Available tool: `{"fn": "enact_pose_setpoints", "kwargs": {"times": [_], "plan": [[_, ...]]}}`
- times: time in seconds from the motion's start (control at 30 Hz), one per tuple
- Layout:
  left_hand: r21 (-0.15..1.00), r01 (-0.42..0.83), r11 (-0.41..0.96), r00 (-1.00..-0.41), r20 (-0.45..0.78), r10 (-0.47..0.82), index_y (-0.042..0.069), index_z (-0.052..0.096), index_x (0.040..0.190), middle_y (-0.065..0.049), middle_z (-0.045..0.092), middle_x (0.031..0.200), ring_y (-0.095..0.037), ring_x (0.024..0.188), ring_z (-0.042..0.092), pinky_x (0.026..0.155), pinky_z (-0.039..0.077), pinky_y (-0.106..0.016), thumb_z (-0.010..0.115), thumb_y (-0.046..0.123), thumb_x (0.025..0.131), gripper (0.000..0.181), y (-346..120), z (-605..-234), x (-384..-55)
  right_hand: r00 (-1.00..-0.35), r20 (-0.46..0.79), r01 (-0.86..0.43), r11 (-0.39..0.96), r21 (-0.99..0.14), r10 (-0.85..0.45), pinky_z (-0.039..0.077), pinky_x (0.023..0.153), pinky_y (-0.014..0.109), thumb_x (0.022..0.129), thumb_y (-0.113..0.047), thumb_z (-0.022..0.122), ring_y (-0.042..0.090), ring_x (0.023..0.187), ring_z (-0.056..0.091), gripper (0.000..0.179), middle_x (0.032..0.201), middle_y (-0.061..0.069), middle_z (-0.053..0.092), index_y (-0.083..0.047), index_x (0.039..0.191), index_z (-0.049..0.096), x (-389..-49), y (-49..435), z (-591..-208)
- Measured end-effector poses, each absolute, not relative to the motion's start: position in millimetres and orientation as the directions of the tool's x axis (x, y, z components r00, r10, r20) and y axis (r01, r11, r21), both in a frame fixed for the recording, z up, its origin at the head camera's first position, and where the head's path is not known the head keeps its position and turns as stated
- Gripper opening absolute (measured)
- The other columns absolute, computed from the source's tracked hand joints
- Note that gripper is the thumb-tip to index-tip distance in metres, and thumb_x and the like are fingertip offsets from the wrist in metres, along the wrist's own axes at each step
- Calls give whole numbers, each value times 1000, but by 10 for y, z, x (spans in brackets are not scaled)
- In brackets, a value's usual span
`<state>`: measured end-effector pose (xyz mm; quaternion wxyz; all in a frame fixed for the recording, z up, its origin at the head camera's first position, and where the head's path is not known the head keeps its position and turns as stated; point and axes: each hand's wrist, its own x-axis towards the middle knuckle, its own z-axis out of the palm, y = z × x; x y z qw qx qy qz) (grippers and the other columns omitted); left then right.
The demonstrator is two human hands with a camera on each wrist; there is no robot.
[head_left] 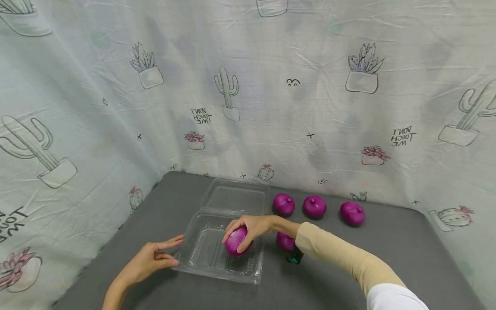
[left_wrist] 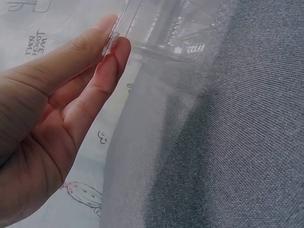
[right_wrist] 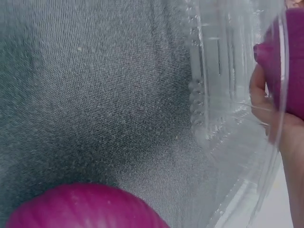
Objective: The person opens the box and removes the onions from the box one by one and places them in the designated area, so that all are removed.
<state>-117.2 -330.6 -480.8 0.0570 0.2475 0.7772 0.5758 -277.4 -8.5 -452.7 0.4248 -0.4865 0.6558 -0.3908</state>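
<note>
A clear plastic clamshell container [head_left: 211, 275] lies on the grey table, its lid [head_left: 236, 198] folded back toward the curtain. My left hand [head_left: 145, 260] pinches the container's left rim between thumb and fingers, and the left wrist view shows the rim [left_wrist: 111, 42] between the fingertips. Inside the container's right half, my right hand [head_left: 252, 226] grips a purple onion [head_left: 235, 242] from above. In the right wrist view that onion [right_wrist: 292, 61] appears behind the clear wall, with fingers around it.
Three more purple onions [head_left: 314, 206] stand in a row at the back right. Another onion [head_left: 284, 241] sits under the right forearm, beside a small dark green object [head_left: 294, 256]. A cactus-print curtain [head_left: 271, 107] hangs behind and to the left of the table [head_left: 310, 284].
</note>
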Motion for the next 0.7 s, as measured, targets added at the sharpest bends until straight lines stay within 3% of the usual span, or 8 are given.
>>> {"fn": "enact_pose_setpoints", "kwargs": {"times": [0.2, 0.4, 0.7], "plan": [[941, 271, 204, -879, 156, 450, -21, 36, 135, 26, 42, 140, -31, 89, 68, 77, 55, -32, 63, 1, 90, 57, -3287, -4780, -1128, -207, -86, -253, 138, -958, -975, 52, 88, 36, 78, 2, 74, 11, 115, 51, 41, 131, 17, 54, 3, 118, 64, -2754, 46, -4463], [939, 264, 223, -890, 147, 432, -21, 34, 135, 29, 42, 139, -27, 87, 69, 76, 55, -32, 62, 0, 91, 57, -3318, -4762, -1074, -292, -26, -298, 117, -947, -956, 54, 83, 38, 77, -3, 77, 16, 103, 58, 40, 120, 8, 63, -5, 116, 67, -2749, 208, -4340], [913, 309, 267, -888, 176, 425, -20, 38, 134, 29, 41, 139, -25, 82, 69, 72, 56, -30, 64, 0, 89, 56, -3314, -4761, -1071, -379, 97, -444, 89, -892, -920, 54, 84, 37, 77, -4, 79, 19, 116, 51, 40, 122, 4, 60, -5, 115, 68, -2703, 544, -4177]]}}
